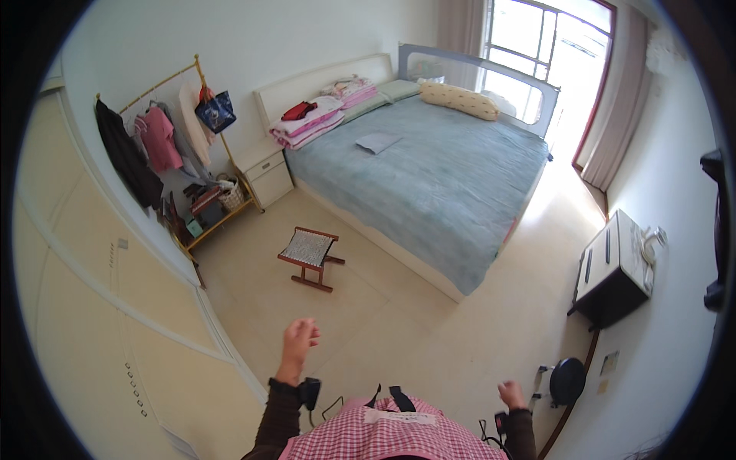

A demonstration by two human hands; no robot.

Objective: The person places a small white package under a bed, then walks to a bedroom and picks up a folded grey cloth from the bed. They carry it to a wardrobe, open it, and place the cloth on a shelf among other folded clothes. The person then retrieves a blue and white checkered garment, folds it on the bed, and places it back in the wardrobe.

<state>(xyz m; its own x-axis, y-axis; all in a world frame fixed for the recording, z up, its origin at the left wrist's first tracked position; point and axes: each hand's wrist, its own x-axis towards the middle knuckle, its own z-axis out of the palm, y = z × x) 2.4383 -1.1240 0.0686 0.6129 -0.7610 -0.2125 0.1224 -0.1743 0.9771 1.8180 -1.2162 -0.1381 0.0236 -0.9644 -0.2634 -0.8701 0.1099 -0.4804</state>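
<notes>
Basically, the bed [445, 199] fills the far middle; its near corner could catch a shin if someone cut past too close. Closet [88, 307] lines the left, so a wide left swing might hit its doors. Rack [200, 70], far left, is hung w/ clothes [162, 142]; a bump could poss. tip it b/c the frame looks thin. Cabinet [613, 299] stands right, w/ stuff on top that a knock could send down.

Stool [308, 249], woven seat, is left of centre, beyond the left hand [299, 341] & well apart from it. Low, so a trip risk if eyes are elsewhere. Round seat [567, 381], black, is nr the right hand [511, 393], just to its right; a sidestep could clip its legs.

Hands: apart, left fingers loosely bent, nothing seen in them, can't tell if tips meet palm. Right also looks curled & bare, too small to be sure.

Cables [312, 420] by the wrists loop out, so they could snag on a reach.

Writing: white patch [399, 417] at the near edge has some print, too blurred to read. Closet marks [136, 389], dark, in a column: illegible. No brand made out.
</notes>
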